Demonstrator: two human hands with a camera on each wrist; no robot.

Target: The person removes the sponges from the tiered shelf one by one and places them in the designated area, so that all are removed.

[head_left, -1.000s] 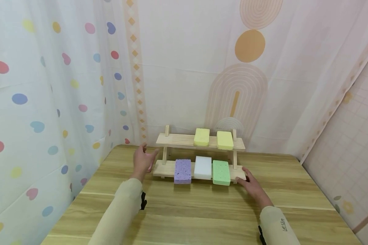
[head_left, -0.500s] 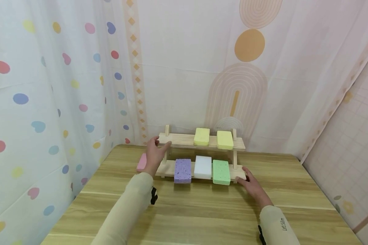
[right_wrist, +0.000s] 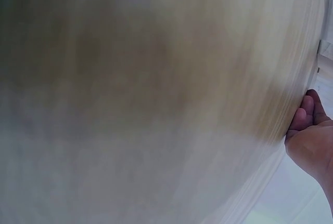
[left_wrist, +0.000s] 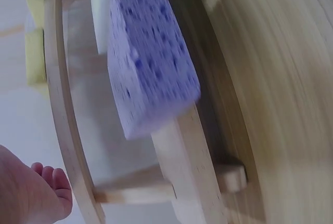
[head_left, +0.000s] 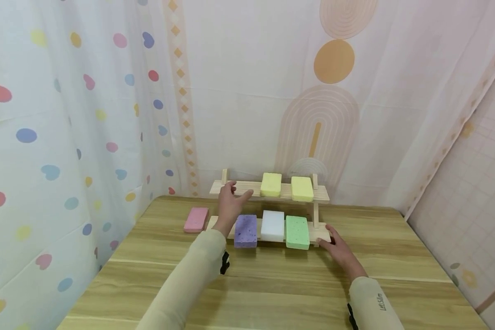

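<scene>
A two-tier wooden shelf rack (head_left: 247, 189) stands on the table. My left hand (head_left: 229, 208) reaches over its left part in the head view, fingers and thumb spread apart with nothing between them. Just right of those fingertips, a yellow sponge (head_left: 271, 184) lies on the upper tier, with a second yellow sponge (head_left: 302, 189) beside it. On the lower tier a purple sponge (left_wrist: 151, 52), a white sponge (head_left: 272, 226) and a green sponge (head_left: 297, 232) sit side by side. My right hand (head_left: 339, 250) holds the lower tier's right end, thumb at the front edge.
A pink sponge (head_left: 196, 220) lies flat on the wood-grain table (head_left: 272, 293), left of the rack. Close behind the table hangs a patterned curtain (head_left: 239, 128), and a dotted curtain (head_left: 74, 160) runs along the left side.
My left hand has let go of the pink sponge at the left of the rack and moved right and upward to the upper tier. The right hand stays in place.
</scene>
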